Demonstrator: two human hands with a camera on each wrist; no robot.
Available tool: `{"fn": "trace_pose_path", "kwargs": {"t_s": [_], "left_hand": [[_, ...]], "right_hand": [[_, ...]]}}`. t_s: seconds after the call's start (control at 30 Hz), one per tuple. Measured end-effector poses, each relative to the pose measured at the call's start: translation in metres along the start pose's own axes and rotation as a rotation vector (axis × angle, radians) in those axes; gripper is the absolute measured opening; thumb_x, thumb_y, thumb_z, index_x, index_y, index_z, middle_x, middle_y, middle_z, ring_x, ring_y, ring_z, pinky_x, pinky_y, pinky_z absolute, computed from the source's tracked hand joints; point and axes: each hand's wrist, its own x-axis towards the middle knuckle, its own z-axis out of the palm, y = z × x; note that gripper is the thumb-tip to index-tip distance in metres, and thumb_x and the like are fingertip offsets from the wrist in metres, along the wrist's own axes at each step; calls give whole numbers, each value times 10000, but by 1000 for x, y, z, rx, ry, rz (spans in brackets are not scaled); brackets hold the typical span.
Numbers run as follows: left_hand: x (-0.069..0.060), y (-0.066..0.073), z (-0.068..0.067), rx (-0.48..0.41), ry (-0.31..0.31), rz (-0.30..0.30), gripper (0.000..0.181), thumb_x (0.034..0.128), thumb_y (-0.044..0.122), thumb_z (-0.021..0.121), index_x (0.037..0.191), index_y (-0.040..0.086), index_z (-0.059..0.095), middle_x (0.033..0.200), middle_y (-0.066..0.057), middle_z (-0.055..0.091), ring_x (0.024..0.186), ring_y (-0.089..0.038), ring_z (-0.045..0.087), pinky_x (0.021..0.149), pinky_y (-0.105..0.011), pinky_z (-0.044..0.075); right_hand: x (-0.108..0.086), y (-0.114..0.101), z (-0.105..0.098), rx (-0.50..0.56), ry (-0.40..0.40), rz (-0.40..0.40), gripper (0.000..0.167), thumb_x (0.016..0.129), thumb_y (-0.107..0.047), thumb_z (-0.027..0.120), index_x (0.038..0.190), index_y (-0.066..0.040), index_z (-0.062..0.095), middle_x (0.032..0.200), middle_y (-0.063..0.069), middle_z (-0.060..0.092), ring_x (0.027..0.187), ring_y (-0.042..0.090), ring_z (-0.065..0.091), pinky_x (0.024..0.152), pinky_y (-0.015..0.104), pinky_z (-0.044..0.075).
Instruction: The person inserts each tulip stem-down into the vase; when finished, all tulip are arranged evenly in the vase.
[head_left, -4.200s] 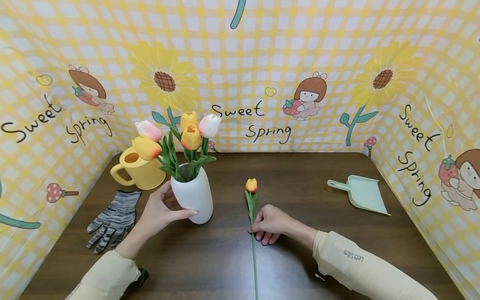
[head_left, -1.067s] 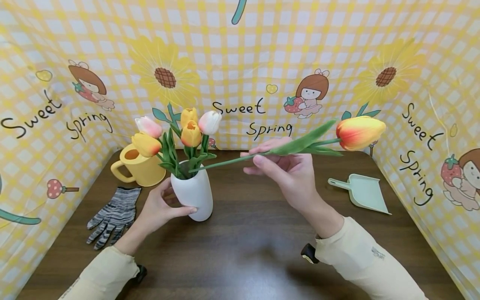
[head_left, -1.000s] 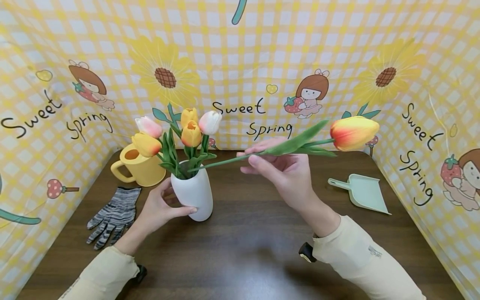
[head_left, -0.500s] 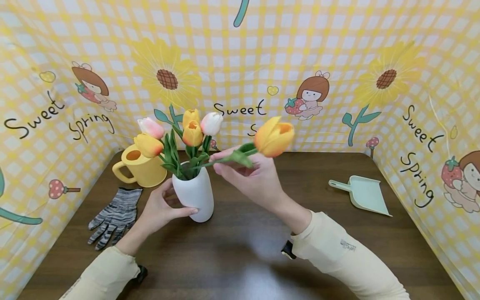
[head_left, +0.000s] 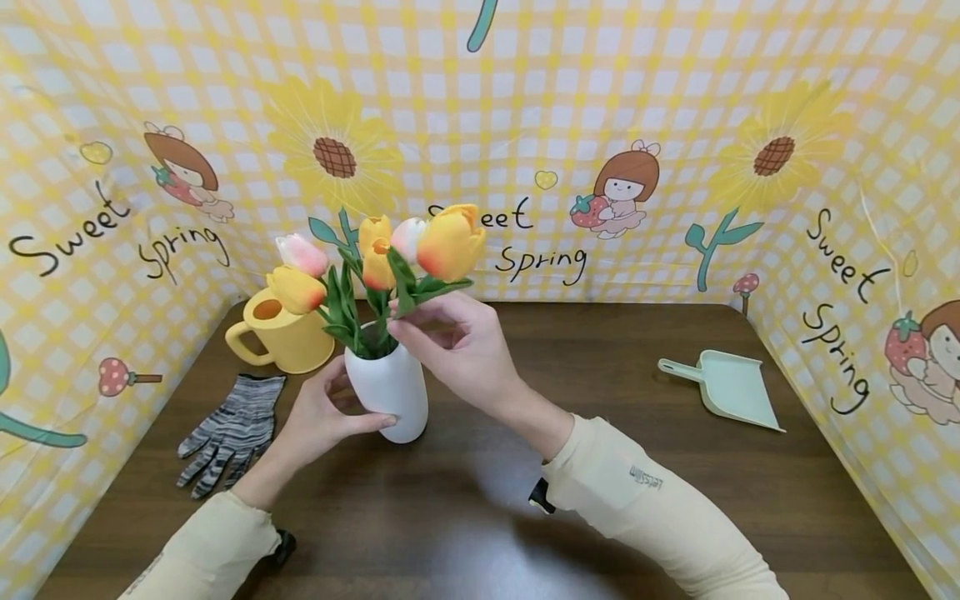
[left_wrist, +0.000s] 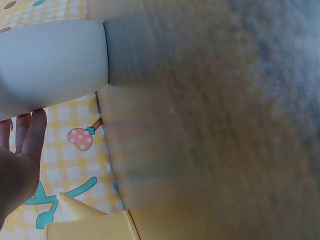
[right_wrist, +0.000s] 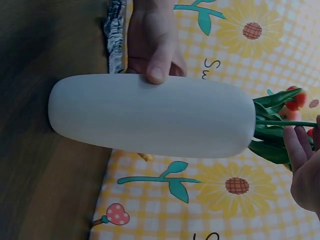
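Note:
A white vase (head_left: 386, 392) stands on the dark wooden table, holding several yellow, orange and pink-white tulips (head_left: 296, 289). My left hand (head_left: 324, 412) grips the vase from its left side, thumb across the front. Above the rim, my right hand (head_left: 468, 342) pinches the stem of another yellow-orange tulip (head_left: 450, 242), its bloom leaning to the right over a white one. In the right wrist view, this tulip's green stem (right_wrist: 285, 123) runs into the vase mouth. The stem's lower end is hidden inside the vase.
A yellow watering can (head_left: 288, 337) stands behind and left of the vase. A grey striped glove (head_left: 234, 433) lies at the left. Far right on the table (head_left: 600, 400) is a pale green dustpan (head_left: 731, 387). Patterned cloth walls enclose the table's back and sides.
My right hand has picked the tulip up off the table and brought it left to the vase, turning it upright as the stem goes in. The left hand keeps its hold.

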Motion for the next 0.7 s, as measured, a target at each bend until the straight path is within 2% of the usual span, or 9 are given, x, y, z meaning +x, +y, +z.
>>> {"fn": "trace_pose_path", "kwargs": {"t_s": [0.27, 0.47, 0.53, 0.7], "left_hand": [[0, 0, 0, -12, -5, -5, 888, 708, 132, 950, 1458, 261, 493, 1259, -18, 673, 1089, -170, 677, 860, -288, 572], [0, 0, -1, 0, -1, -17, 879, 719, 139, 945, 1461, 254, 487, 1257, -19, 669, 1098, -159, 669, 878, -266, 559], [-1, 0, -1, -7, 1, -27, 876, 717, 140, 946, 1456, 256, 489, 1253, -13, 668, 1102, -166, 666, 881, -267, 559], [-1, 2, 0, -14, -8, -43, 844, 736, 152, 936, 1450, 220, 492, 1258, -48, 665, 1093, -175, 667, 861, -291, 572]], "right_hand": [[-3, 14, 7, -30, -58, -33, 220, 876, 41, 763, 1089, 66, 718, 1025, 188, 715, 914, 149, 700, 730, 344, 615], [-5, 26, 10, -208, -98, -16, 128, 891, -80, 792, 1008, -31, 791, 938, 15, 747, 770, 47, 626, 606, 219, 546], [-5, 29, 11, -280, -110, -5, 109, 891, -111, 798, 989, -64, 806, 918, -18, 729, 730, 86, 576, 579, 220, 497], [-9, 34, 13, -324, -124, 55, 71, 905, -103, 776, 967, -82, 802, 993, -10, 643, 654, 185, 514, 550, 243, 441]]}}
